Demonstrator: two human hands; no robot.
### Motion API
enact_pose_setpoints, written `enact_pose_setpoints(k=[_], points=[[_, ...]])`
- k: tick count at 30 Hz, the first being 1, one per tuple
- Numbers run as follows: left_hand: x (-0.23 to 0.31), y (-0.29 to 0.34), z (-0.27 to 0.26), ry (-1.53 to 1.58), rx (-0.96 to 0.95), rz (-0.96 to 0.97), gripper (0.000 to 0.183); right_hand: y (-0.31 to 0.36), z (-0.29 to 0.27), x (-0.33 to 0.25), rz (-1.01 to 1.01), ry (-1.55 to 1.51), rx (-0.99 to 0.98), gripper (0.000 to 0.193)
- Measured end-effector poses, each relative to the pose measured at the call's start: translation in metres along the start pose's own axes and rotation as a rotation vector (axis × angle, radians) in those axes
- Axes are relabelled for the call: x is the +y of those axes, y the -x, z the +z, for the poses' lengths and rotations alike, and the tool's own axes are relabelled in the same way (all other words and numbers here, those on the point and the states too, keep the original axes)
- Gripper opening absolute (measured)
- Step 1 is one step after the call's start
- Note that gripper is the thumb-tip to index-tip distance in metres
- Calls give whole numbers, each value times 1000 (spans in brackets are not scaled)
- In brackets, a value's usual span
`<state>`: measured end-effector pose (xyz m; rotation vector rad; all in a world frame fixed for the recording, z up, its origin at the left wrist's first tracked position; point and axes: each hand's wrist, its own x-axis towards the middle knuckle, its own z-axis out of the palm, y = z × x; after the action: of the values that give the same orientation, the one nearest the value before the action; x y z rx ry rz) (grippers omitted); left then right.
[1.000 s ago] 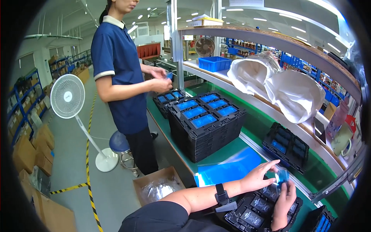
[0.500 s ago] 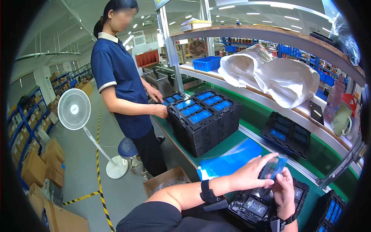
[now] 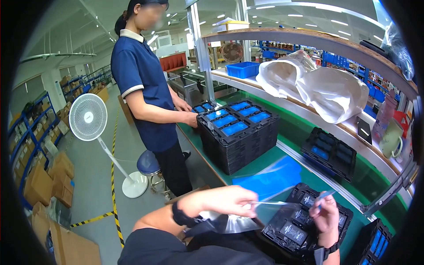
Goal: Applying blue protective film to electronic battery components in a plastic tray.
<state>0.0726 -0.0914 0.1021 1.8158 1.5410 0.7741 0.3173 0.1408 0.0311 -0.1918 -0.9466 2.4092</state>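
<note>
My left hand [image 3: 232,201] pinches the edge of a clear plastic film [image 3: 276,212], which stretches toward the right and hangs down below the fingers. My right hand [image 3: 326,214] has thumb and fingers closed on a small blue-tinted film piece [image 3: 326,194]. Beneath both hands lies a black tray [image 3: 304,187] holding several dark rectangular parts [image 3: 292,232] with printed labels. Part of the tray shows through the clear film. Just beyond my left hand, blue film sheets [image 3: 267,179] rest on the green work surface.
A tall stack of black trays [image 3: 238,145] with blue-covered parts stands farther back. Another tray [image 3: 329,152] lies beyond the metal rail, and one more [image 3: 377,243] is at lower right. A co-worker [image 3: 141,88] stands at left, hands by a smaller tray. A shelf [image 3: 309,37] spans above.
My left hand has moved left, away from my right, drawing the clear film out. The blue-tinted piece stays in my right hand. More of the tray shows now.
</note>
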Motion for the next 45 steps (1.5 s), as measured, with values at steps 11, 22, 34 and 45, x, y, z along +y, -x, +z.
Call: enact_pose_setpoints(k=[11, 22, 34, 45], points=[[-263, 223, 77, 595, 534, -1287, 37, -6, -6, -3, -107, 86, 186, 20], [-349, 179, 114, -333, 558, -1425, 38, -8, -17, -12, -174, 151, 191, 18], [-211, 69, 59, 621, -208, -963, 37, -9, 15, 1, -129, 686, 416, 27], [-40, -76, 61, 1093, 109, -163, 60, -7, 31, 16, -490, 1233, 205, 23]])
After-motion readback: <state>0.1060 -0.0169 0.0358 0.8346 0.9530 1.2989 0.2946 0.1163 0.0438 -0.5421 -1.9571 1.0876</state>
